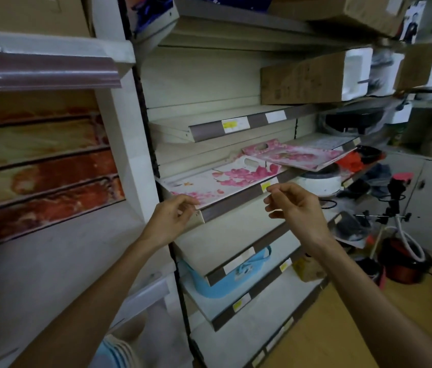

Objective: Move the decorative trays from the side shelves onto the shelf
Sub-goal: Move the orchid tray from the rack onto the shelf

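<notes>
No text can be read: the white-and-yellow price labels on the grey shelf-edge strips at centre frame are too blurred.
</notes>
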Tool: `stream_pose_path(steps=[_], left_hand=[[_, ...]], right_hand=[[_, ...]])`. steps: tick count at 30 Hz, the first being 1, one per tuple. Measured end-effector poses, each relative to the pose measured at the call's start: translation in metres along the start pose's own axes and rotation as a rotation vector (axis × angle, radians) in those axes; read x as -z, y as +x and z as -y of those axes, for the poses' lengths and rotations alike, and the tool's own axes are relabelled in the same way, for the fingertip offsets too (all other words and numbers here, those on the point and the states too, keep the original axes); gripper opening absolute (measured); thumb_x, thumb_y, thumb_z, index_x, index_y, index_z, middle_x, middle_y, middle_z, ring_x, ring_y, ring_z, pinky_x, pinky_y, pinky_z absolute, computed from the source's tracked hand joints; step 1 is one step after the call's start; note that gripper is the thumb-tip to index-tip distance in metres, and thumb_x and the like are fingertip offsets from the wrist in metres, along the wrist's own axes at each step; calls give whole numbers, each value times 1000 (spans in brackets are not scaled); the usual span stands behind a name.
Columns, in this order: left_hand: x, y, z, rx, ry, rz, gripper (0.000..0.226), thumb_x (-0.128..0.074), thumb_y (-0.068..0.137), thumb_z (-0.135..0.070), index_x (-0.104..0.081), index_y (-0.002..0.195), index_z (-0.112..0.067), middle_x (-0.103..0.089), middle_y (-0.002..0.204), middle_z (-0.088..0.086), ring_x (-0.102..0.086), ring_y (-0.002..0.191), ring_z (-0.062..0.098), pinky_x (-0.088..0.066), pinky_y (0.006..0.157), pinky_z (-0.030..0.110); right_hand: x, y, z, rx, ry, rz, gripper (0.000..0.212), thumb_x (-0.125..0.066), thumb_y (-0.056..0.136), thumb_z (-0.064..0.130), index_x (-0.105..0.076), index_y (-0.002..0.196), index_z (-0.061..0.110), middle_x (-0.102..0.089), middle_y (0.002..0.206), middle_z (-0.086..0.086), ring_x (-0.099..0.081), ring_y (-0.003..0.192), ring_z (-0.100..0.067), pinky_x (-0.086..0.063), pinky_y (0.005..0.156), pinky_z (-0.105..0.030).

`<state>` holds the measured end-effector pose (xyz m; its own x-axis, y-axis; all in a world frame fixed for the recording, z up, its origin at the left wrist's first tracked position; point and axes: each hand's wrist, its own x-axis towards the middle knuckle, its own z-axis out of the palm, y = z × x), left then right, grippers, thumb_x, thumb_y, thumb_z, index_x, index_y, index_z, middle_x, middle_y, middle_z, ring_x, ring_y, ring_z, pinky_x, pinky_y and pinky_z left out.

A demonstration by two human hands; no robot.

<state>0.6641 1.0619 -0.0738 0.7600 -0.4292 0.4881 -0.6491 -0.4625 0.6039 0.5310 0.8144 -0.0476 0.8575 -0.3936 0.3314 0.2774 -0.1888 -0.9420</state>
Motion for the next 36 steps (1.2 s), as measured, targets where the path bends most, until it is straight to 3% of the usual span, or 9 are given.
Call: stream_pose_path(steps=[3, 7, 10, 14, 17, 23, 29, 32, 36], left_hand=[[-2, 19, 26, -71, 213, 66, 22, -60, 91, -4, -67, 112, -9, -62, 107, 0, -57, 93, 8, -35, 77, 2], [-5, 39, 55, -43, 285, 126, 26, -59, 91, -5, -64, 116, -9, -61, 117, 7, -58, 110, 20, -44, 96, 27], [-8, 53, 69, -78, 321, 181, 30, -59, 91, -4, -62, 121, -8, -62, 124, 9, -57, 116, 23, -42, 103, 31], [-12, 68, 85, -148, 427, 251, 30, -55, 92, -8, -65, 119, -14, -65, 125, 5, -58, 118, 23, -44, 103, 40], [-12, 74, 91, -218, 498, 227, 36, -37, 91, -25, -69, 107, -25, -70, 111, -4, -63, 107, 19, -48, 94, 46], [-8, 89, 87, -301, 452, 184, 38, -35, 93, -29, -70, 107, -27, -70, 112, -7, -63, 108, 16, -49, 91, 41], [4, 110, 70, -376, 296, 108, 28, -48, 93, -13, -71, 108, -19, -68, 111, -11, -58, 105, 1, -35, 86, -1], [5, 114, 69, -382, 262, 118, 31, -43, 95, -22, -70, 109, -20, -66, 111, -14, -59, 103, -2, -39, 87, 1], [3, 114, 69, -394, 276, 128, 32, -42, 95, -23, -71, 109, -20, -70, 111, -10, -59, 102, -2, -41, 89, 4]], right_hand=[[-15, 19, -13, -23, 10, 29, 15, -51, 99, 14, -65, 99, 11, -70, 91, -14, -66, 80, -21, -57, 76, -36], [-35, 45, -30, -56, 11, 42, 15, -52, 99, 13, -65, 93, 16, -68, 86, -10, -66, 78, -20, -57, 75, -37], [-48, 66, -44, -90, 7, 42, 14, -52, 98, 12, -66, 96, 14, -68, 85, -8, -66, 77, -18, -58, 72, -34], [-60, 92, -58, -127, 12, 34, 15, -52, 99, 12, -67, 97, 15, -67, 86, -8, -65, 77, -17, -58, 72, -31], [-64, 107, -66, -155, 43, 6, 15, -52, 98, 12, -67, 102, 11, -67, 86, -8, -63, 76, -16, -57, 73, -32], [-63, 146, -89, -285, 129, -70, 21, -52, 99, 10, -63, 113, -1, -65, 91, -14, -62, 75, -20, -56, 71, -32], [-52, 196, -108, -481, 364, -135, 35, -50, 100, 14, -48, 130, -5, -59, 106, -19, -65, 91, -28, -59, 76, -39], [-58, 220, -114, -570, 529, -67, 54, -57, 96, 35, -37, 139, 7, -52, 123, -25, -63, 105, -37, -59, 77, -51], [-75, 243, -109, -601, 602, -30, 47, -52, 96, 43, -56, 122, 5, -63, 119, -26, -66, 102, -43, -57, 77, -59]])
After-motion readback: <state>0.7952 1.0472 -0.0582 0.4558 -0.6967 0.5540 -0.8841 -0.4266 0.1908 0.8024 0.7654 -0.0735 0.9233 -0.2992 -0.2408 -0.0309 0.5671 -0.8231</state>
